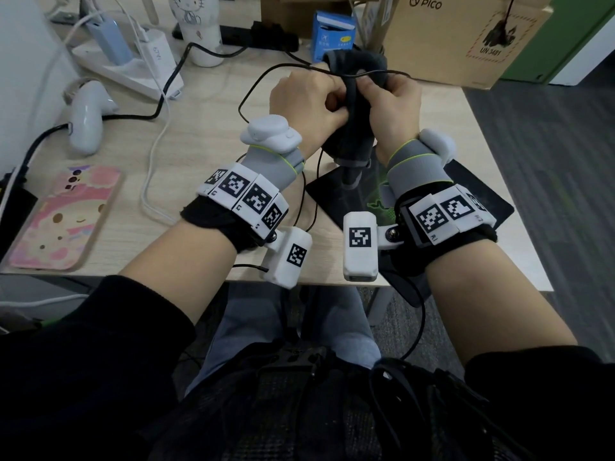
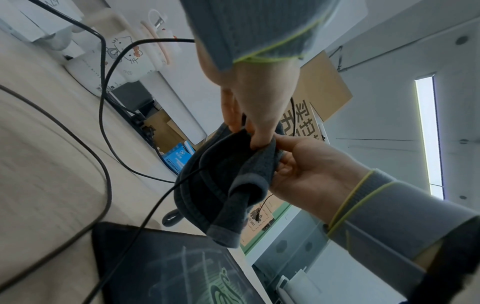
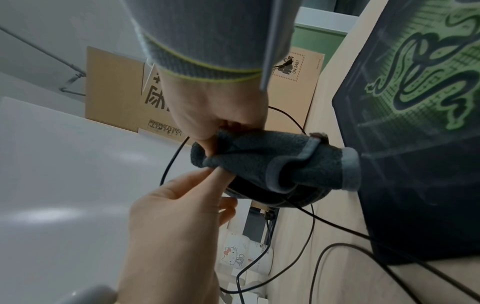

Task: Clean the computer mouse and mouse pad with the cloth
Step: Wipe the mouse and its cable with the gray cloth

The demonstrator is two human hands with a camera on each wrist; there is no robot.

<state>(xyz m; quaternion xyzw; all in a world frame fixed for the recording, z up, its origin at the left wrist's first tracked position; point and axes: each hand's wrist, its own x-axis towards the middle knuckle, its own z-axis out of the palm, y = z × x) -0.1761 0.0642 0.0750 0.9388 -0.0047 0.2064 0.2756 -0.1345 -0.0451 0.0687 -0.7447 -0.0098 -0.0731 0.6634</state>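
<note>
Both hands hold a dark grey cloth [image 1: 357,108] bundled up in the air above the table. My left hand [image 1: 307,104] pinches its edge with the fingertips [image 2: 259,139]. My right hand [image 1: 391,108] curls round the bundle from the other side [image 3: 221,123]. The mouse itself is hidden inside the cloth [image 3: 285,162]; only its thin black cable [image 1: 266,74] comes out and loops over the table. One end of the cloth [image 2: 226,232] hangs down. Below lies the black mouse pad [image 1: 472,191] with a green logo [image 3: 428,92].
A pink-cased phone [image 1: 63,221], a white controller [image 1: 85,124], a power strip with chargers [image 1: 133,68] and loose cables lie at the left. A cartoon cup [image 1: 199,28], a blue box [image 1: 332,31] and a cardboard box [image 1: 466,34] stand behind. The table's right edge [image 1: 519,211] runs past the pad.
</note>
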